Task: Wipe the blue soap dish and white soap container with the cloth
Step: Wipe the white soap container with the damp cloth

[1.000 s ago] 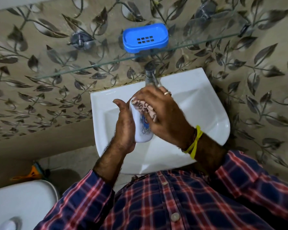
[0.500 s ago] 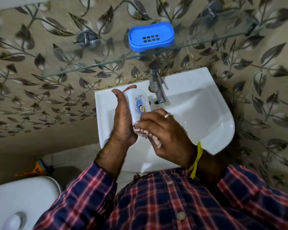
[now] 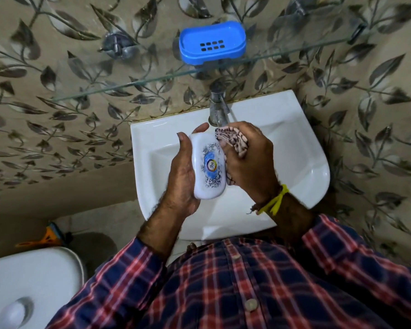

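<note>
Right now I see the left hand (image 3: pixel 184 172) wrapped around the white soap container (image 3: pixel 208 166), thumb along its near edge and fingertips curled over the far end, holding it above the sink (image 3: pixel 294 143). My view has the right hand (image 3: pixel 249 160) bunched tight around the patterned cloth (image 3: pixel 233 140), pressed against the container's right side just below the tap (image 3: pixel 218 108). Up on the glass shelf (image 3: pixel 128 83), well apart from both hands, sits the blue soap dish (image 3: pixel 211 43). A yellow thread (image 3: pixel 273 201) circles the right wrist.
</note>
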Available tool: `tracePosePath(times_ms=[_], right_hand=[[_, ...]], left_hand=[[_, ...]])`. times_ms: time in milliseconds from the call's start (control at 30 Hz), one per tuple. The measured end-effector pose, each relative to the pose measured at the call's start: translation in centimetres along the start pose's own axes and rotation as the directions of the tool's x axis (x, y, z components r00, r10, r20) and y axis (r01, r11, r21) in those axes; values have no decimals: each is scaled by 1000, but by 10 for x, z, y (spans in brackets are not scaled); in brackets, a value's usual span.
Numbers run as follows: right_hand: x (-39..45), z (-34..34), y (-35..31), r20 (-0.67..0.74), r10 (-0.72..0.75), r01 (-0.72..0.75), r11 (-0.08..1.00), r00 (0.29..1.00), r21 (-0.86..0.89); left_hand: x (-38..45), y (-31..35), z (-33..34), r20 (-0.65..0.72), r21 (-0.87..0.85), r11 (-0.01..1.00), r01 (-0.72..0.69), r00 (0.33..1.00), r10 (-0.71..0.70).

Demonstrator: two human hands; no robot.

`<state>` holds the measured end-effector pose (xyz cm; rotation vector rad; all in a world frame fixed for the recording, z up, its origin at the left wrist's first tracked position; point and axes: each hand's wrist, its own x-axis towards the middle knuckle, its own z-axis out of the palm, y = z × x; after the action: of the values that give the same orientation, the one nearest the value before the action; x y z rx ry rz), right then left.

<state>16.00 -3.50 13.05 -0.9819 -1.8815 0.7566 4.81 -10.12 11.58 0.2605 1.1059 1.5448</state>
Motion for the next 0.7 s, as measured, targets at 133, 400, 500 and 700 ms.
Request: tracePosePath(times_ms=[133, 400, 500, 700], right_hand=[[14, 3, -9, 45, -27, 25, 999, 999, 30], [7, 14, -15, 189, -290, 294, 956, 938, 6], [4, 10, -16, 296, -370, 373, 927, 881, 50], [-11, -17, 10, 277, 104, -180, 948, 955, 263]], left_hand=[[-2, 4, -3, 33, 26, 999, -21, 999, 20], [-9, 0, -12, -77, 331, 943, 25, 997, 1], [-9, -2, -16, -95, 385, 922, -30, 993, 72], [0, 1, -25, -214, 266, 963, 47, 977, 12]])
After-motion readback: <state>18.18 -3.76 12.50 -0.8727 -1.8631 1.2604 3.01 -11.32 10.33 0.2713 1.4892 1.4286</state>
